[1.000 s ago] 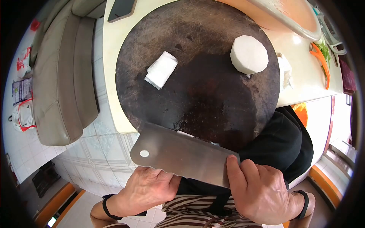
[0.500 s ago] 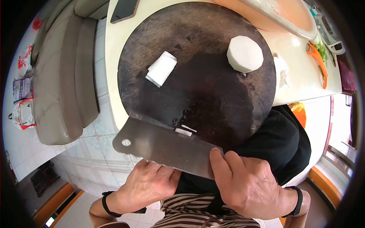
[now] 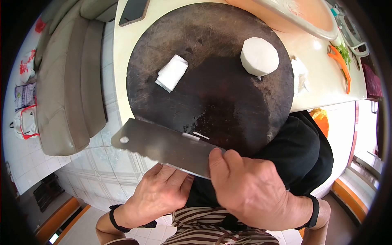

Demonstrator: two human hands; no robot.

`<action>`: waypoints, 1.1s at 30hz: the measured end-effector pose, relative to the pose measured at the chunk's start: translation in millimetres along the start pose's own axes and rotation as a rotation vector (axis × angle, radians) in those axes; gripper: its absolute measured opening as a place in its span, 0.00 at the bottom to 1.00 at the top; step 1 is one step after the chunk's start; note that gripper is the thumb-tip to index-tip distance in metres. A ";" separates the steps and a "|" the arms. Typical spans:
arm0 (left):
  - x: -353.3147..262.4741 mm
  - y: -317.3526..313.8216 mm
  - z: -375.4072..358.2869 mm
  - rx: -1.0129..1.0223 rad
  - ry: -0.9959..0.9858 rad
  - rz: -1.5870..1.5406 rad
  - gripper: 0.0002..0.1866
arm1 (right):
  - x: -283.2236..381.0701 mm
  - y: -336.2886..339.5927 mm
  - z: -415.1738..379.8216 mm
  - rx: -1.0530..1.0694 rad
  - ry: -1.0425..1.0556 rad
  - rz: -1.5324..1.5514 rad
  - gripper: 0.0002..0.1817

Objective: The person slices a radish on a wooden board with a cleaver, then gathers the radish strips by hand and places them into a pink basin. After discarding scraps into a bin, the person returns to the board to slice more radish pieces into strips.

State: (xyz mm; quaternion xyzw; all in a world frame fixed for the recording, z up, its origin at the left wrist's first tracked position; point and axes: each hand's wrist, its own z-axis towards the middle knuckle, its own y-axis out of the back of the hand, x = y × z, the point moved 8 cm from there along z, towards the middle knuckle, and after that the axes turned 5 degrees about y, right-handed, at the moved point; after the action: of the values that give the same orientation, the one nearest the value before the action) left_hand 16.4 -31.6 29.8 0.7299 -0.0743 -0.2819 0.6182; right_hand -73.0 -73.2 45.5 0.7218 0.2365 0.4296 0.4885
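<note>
My right hand (image 3: 251, 188) grips a broad cleaver (image 3: 167, 147) near its handle end, which the fingers hide. The blade lies tilted across the near rim of a round dark chopping board (image 3: 212, 94). Along the blade's lower edge, the fingers of my left hand (image 3: 161, 190) are curled; what they hold, if anything, is hidden under the blade. A small white piece (image 3: 191, 136) and a thin white sliver (image 3: 201, 135) show beside the blade's upper edge. A stack of white slices (image 3: 172, 73) lies left on the board, and a thick peeled white chunk (image 3: 259, 56) stands at right.
A large peach-coloured basin (image 3: 281, 20) stands behind the board. A phone (image 3: 134, 11) lies at the table's back left, and an orange peeler (image 3: 341, 67) at the right. Black cloth (image 3: 298, 147) hangs by the board's near right edge. A grey sofa (image 3: 69, 85) stands left.
The cleaver has shifted left and slightly up in view, with my right hand moving along with it. My left hand has risen slightly. The slices and the chunk stay put on the board.
</note>
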 end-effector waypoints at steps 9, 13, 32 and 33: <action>1.9 1.5 -3.9 -0.015 0.017 -0.049 0.11 | 3.4 10.9 -15.5 0.011 -0.001 0.051 0.25; -0.1 1.5 -3.3 -0.022 -0.008 -0.007 0.10 | 3.7 3.5 -11.8 0.023 -0.023 -0.005 0.25; -2.1 2.5 -2.5 -0.049 -0.019 -0.005 0.10 | 3.4 -0.5 -10.6 0.022 -0.041 0.063 0.24; -2.6 2.5 -1.1 -0.051 -0.021 -0.002 0.10 | 5.0 -1.8 -6.1 0.019 -0.026 0.044 0.24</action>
State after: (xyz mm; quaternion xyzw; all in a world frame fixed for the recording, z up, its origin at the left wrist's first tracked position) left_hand 15.4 -30.0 33.1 0.7110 -0.0730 -0.2920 0.6355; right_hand -75.4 -65.5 46.7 0.7367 0.2182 0.4288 0.4752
